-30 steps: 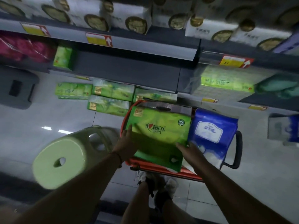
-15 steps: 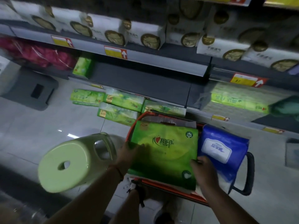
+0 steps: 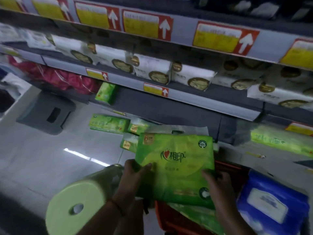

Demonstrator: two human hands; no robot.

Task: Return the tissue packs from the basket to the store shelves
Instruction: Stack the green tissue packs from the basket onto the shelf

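While the left hand (image 3: 133,168) and right hand (image 3: 218,182) grip a large green tissue pack (image 3: 176,165) by its lower corners, fingers curled round the edges, it hangs above the red basket (image 3: 233,168). A blue pack (image 3: 271,204) lies in the basket at 4 o'clock, a pale green stool (image 3: 77,204) stands at 8 o'clock. Small green packs (image 3: 108,123) lie on the floor at 11 o'clock, below the shelves (image 3: 194,99).
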